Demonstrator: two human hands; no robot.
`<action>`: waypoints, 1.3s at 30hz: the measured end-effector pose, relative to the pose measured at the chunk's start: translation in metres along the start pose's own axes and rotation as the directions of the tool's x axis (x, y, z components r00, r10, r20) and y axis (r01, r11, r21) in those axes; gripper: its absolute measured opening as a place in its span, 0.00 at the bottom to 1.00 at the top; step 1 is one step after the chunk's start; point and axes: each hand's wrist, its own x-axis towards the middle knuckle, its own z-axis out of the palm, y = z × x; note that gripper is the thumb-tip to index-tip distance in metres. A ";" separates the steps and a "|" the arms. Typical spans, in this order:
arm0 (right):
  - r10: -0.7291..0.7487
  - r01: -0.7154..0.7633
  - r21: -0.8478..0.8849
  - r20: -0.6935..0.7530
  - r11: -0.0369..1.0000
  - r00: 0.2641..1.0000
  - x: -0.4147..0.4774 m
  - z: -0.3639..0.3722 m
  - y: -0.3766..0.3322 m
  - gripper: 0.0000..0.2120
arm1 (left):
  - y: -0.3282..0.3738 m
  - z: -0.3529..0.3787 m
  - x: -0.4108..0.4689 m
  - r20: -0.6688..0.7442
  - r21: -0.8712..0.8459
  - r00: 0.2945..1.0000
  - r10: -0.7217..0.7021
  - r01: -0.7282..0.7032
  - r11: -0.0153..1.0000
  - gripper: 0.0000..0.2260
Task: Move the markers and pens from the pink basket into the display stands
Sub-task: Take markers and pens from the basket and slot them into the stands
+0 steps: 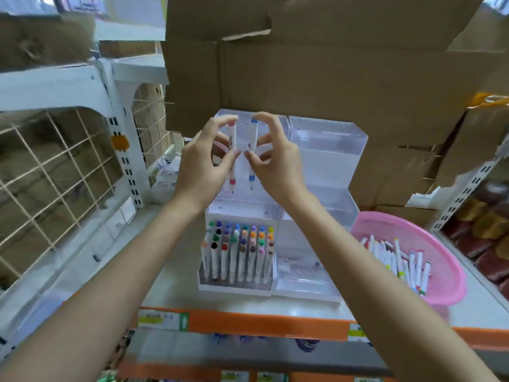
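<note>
Your bare forearms point(110, 285) rise from the lower corners, left hand point(205, 158) pinching a slim white red-ended marker point(232, 150) and right hand point(275, 158) pinching its blue-ended twin point(252, 144). Both are upright, tips down, side by side over the clear acrylic display stand point(242, 210). Its front tier holds round-capped markers point(239, 252); more lie loose in the perforated pink basket point(446, 277) to your right, apparently on the same shelf.

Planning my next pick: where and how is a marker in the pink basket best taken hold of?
Probably pinch the white barrel of a top marker near its middle, coming down from above: the markers lie slanted in a loose pile, and the pink basket's raised wall blocks a sideways reach.
</note>
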 end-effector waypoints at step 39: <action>-0.059 0.044 -0.049 -0.353 0.998 0.934 0.017 0.068 0.043 0.19 | -0.089 0.028 0.035 0.099 -0.171 0.972 0.212 -0.193 0.966 0.18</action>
